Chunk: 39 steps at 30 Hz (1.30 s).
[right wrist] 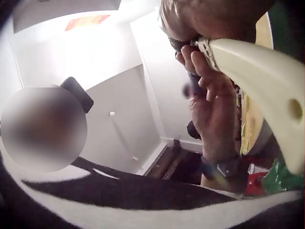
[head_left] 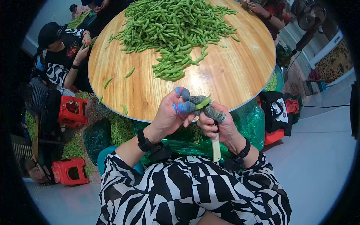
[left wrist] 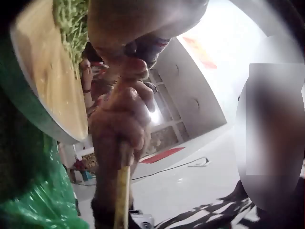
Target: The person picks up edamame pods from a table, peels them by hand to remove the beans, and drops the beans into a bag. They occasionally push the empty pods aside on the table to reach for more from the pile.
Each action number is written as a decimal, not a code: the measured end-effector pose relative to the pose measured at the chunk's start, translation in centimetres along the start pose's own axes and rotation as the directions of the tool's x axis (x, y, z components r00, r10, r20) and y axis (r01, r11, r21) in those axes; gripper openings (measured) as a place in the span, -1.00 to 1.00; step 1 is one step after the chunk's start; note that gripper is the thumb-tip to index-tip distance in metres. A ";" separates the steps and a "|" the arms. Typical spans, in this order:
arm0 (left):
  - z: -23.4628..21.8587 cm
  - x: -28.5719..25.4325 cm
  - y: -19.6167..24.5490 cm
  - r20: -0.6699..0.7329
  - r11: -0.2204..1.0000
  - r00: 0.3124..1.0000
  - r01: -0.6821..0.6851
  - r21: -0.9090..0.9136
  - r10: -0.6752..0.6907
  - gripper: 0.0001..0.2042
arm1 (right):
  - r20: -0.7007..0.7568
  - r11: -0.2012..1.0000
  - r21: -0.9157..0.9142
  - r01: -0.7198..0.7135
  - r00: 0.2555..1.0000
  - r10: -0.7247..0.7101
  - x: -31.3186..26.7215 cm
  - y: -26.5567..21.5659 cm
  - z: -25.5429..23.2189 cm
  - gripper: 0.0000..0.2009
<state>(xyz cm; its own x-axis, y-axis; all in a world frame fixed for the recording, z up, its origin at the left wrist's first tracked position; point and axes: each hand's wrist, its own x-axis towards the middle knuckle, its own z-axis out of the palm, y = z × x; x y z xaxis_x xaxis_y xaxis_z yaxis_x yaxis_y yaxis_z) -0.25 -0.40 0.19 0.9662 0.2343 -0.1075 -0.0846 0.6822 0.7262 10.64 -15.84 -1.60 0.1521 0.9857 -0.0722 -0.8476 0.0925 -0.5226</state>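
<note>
Between my two hands, in the head view, is a green bean pod. My left hand pinches it between thumb and forefinger, which wear blue and grey cloth covers. My right hand comes in from the other side, its covered thumb right at the pod. The right fingers curl round a tool with a curved cream handle, which points down towards my body and has a hole near its end. The tool's working end is hidden by the fingers. A large heap of bean pods lies ahead on the round wooden table.
Several loose pods lie near the table's left edge. Green plastic hangs below the near rim. Red stools and piles of pods are on the floor at left. Other people sit around the table, and a fan stands at the back right.
</note>
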 end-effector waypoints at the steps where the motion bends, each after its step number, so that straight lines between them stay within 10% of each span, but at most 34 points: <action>1: 0.0 -0.1 0.0 0.006 0.999 1.000 0.017 -0.037 -0.017 -0.80 | -0.009 1.000 0.020 -0.017 1.000 0.017 0.0 0.0 0.1 -0.74; 5: -0.4 0.0 0.0 -0.079 0.909 0.990 -0.071 0.410 0.113 -0.83 | -0.038 0.970 0.229 -0.083 0.995 0.094 0.4 0.1 -0.2 -0.71; 8: -1.3 0.2 -0.2 0.595 -0.255 0.669 -0.543 0.800 0.444 -0.85 | -0.067 0.964 0.251 -0.092 0.991 0.112 0.5 0.5 -0.6 -0.73; 11: -0.9 -0.6 0.4 0.621 -0.384 0.675 -0.493 0.781 0.398 -0.85 | -0.052 0.972 0.211 -0.102 0.992 0.116 0.8 0.5 -0.4 -0.74; 15: -0.3 -0.7 -0.1 0.234 0.324 0.836 -0.429 0.844 0.497 -0.90 | -0.101 0.994 0.089 -0.065 0.992 0.074 0.7 0.4 0.5 -0.74; 18: -0.2 -1.0 -0.6 -0.131 0.823 0.955 -0.155 0.547 0.267 -0.95 | -0.128 0.996 0.062 -0.063 0.989 0.070 0.9 0.3 0.7 -0.75; 26: 0.7 -1.3 -1.3 -0.056 0.646 0.934 -0.200 0.736 0.354 -0.89 | -0.272 0.896 -0.444 0.012 0.951 -0.148 0.6 0.7 0.0 -0.77; 30: 0.4 -1.7 -1.7 -0.020 0.637 0.946 -0.201 0.745 0.322 -0.90 | -0.075 0.453 -0.867 0.209 0.843 -0.532 0.8 0.2 0.7 -0.64; 39: 1.0 -2.3 -3.5 0.033 0.670 0.983 -0.147 0.728 0.179 -0.87 | 0.191 0.105 -0.959 0.262 0.877 -0.440 -0.7 -1.3 -2.1 -0.77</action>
<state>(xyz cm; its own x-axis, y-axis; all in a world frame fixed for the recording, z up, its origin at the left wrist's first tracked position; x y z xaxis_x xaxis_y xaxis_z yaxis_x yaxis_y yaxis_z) -1.95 -4.04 -1.38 0.9429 0.3297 0.0471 -0.0213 -0.0813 0.9965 12.73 -16.93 -2.65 0.4096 0.8509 0.3290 0.4388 0.1325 -0.8888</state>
